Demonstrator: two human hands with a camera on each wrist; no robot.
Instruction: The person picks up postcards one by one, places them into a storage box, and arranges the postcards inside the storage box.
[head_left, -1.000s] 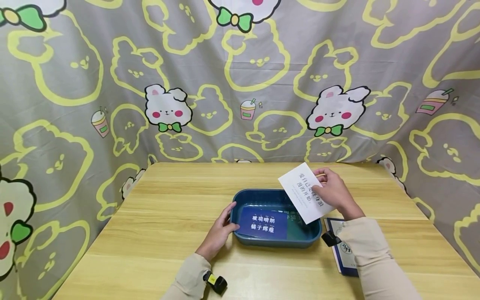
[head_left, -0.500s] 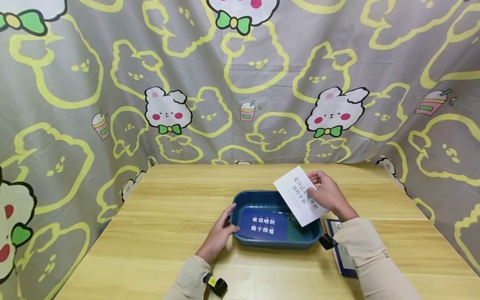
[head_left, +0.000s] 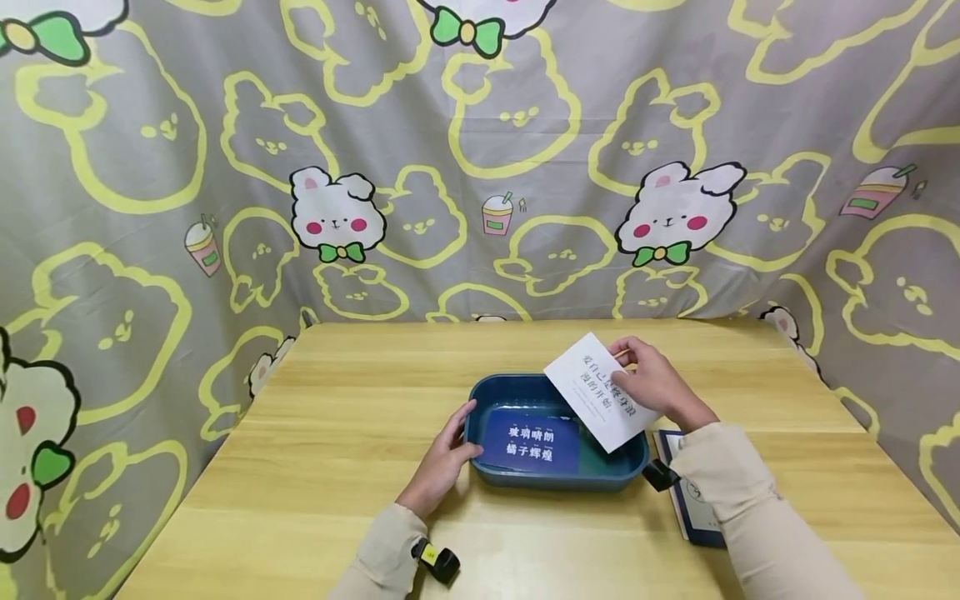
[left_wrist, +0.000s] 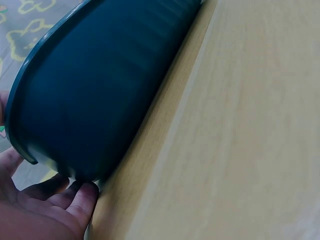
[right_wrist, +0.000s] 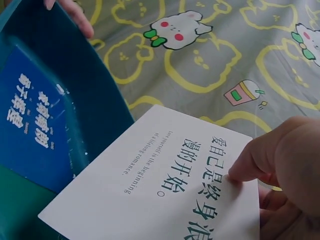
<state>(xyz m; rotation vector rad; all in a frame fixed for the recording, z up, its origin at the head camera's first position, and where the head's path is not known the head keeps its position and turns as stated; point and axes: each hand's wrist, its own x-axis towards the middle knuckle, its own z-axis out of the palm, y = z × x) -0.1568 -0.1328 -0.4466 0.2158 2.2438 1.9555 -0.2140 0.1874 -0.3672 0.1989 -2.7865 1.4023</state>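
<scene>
A white postcard (head_left: 596,392) with printed lettering is pinched in my right hand (head_left: 656,383), thumb on its printed face. It slants over the right part of a dark teal plastic bin (head_left: 555,482). At the bin's left end, my left hand (head_left: 442,462) grips the wall, with the thumb at the rim. In the left wrist view its fingertips (left_wrist: 87,192) touch the lower outside of the bin. Flat inside the bin lies a blue postcard (head_left: 530,442) with white lettering. The right wrist view shows the white postcard's edge overlapping the bin's interior.
Right of the bin lies a small stack of cards (head_left: 701,521) with dark blue edges, partly covered by the right sleeve. Under everything is a light wooden table (head_left: 285,500). A grey curtain (head_left: 435,125) with cartoon rabbits hangs around its back and sides.
My right hand has brought the white postcard slightly left and lower over the bin. My left hand keeps its hold on the bin.
</scene>
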